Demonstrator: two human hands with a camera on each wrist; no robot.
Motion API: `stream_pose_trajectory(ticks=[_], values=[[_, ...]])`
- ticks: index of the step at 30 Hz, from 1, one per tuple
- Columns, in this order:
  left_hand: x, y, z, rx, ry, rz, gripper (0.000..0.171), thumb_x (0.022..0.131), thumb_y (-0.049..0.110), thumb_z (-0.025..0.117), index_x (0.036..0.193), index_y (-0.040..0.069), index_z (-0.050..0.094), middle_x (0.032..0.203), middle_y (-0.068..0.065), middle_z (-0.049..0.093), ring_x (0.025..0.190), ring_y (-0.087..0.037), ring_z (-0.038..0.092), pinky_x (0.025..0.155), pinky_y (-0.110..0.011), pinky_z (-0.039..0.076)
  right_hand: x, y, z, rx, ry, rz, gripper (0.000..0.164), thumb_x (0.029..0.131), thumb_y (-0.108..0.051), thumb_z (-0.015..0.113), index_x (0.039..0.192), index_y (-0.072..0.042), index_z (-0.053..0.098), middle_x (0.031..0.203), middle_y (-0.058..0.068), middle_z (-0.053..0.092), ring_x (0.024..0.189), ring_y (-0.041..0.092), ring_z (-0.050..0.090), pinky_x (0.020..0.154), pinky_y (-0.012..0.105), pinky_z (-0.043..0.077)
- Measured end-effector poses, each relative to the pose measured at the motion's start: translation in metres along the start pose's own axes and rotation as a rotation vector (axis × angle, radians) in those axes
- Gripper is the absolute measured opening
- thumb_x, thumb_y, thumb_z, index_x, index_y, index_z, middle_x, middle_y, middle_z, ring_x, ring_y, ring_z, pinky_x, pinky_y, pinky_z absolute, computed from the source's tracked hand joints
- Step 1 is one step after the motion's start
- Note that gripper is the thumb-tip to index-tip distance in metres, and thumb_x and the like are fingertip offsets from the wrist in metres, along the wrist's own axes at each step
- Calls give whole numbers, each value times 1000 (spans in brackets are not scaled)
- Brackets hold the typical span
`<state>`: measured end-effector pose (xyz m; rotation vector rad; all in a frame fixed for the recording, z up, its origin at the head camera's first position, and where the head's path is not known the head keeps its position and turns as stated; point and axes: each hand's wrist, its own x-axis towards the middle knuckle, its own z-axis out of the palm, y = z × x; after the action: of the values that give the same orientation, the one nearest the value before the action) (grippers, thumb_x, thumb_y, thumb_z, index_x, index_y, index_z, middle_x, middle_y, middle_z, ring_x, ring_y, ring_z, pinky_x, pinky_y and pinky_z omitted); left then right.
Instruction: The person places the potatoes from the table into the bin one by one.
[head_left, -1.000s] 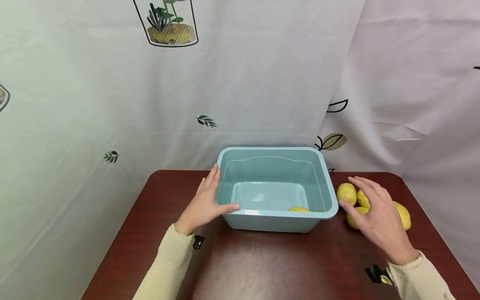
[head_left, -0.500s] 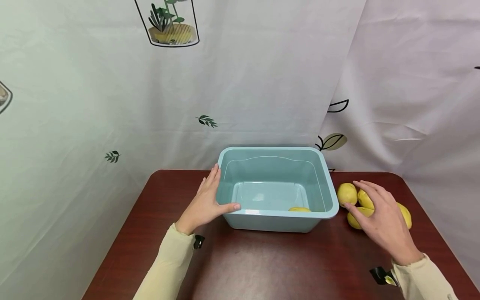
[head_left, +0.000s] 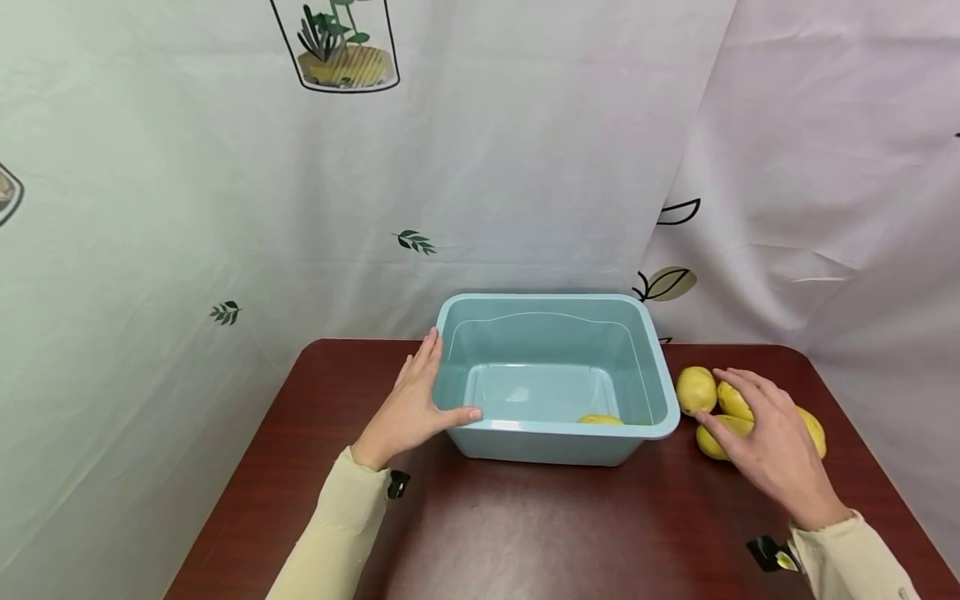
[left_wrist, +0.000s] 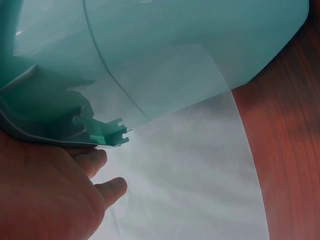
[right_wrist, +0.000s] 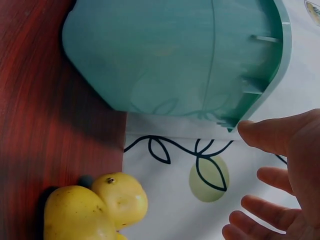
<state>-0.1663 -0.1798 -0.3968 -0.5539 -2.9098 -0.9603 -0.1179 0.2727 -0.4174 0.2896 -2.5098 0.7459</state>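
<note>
A light blue plastic basin point(head_left: 540, 448) stands on the table, with part of a yellow fruit point(head_left: 600, 420) showing above its front rim. My left hand point(head_left: 408, 408) rests at its front left corner, thumb over the front rim and fingers straight along the left side; the left wrist view has this hand just under the rim. Right of the basin lie several yellow fruits point(head_left: 696, 392), round to oblong. In the right wrist view, one fruit point(right_wrist: 120, 200) has a dark stem end. Over them hovers my right hand point(head_left: 780, 450), fingers spread and loosely bent, holding nothing.
The dark red-brown wooden table point(head_left: 525, 533) backs onto a pale patterned cloth point(head_left: 525, 167). The fruit cluster sits between the basin's right wall and the table's right edge. Black camera mounts show at both cream sleeves point(head_left: 847, 558).
My right hand has drifted slightly right and down over the fruits, uncovering a little more of them. My left hand, the basin and the fruits have stayed put.
</note>
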Motion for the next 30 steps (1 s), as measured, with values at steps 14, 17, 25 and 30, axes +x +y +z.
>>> stream_pose_trajectory(ticks=[14,17,25,30], values=[[0,1,0,-1,3,5,121,80,64,75,162,7,6,169,-1,-3,155,-22,-1,122,-53,2,-5,9,2,-31,-32,14,64,73,-12,86,129,3,59,125,28,55,113,50,47,89,62,35],[0,1,-1,-3,5,4,121,80,65,74,162,8,5,169,0,-4,155,-21,-1,122,-52,2,-6,11,3,-30,-43,8,65,72,-11,87,129,4,58,125,27,55,113,49,47,90,63,35],[-1,0,-1,-7,4,3,124,78,74,69,162,8,5,169,1,-4,154,-19,-2,122,-49,1,-8,20,6,-28,-65,-13,71,69,-10,89,130,5,56,124,26,55,111,50,48,92,63,34],[0,-1,0,-6,8,10,122,79,70,72,162,8,6,169,1,-4,155,-21,-1,122,-53,3,-10,26,7,-30,-78,-4,72,69,-11,90,131,4,55,125,26,55,112,50,47,92,63,33]])
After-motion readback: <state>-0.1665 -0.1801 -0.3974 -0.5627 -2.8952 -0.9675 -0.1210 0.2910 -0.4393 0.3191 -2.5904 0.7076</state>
